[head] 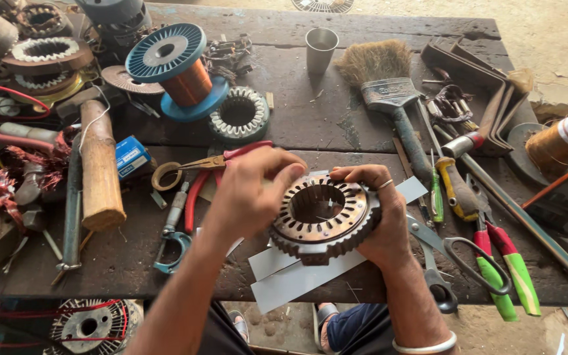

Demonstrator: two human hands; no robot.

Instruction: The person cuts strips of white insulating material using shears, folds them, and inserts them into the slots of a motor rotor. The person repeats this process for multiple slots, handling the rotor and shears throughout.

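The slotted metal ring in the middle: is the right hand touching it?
Touching. The head view shows the right hand wrapped around the right edge of the slotted metal ring, thumb on its top rim, no gap.

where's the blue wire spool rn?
Head view, upper left: the spool stands on the bench, left of the metal cup, just behind the small stator ring.

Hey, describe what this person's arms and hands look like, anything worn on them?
Both forearms are bare, with no sleeves and no gloves. The right hand wears a thin silver ring on one finger, and a plain silver bangle circles the right wrist. The left hand wears nothing visible.
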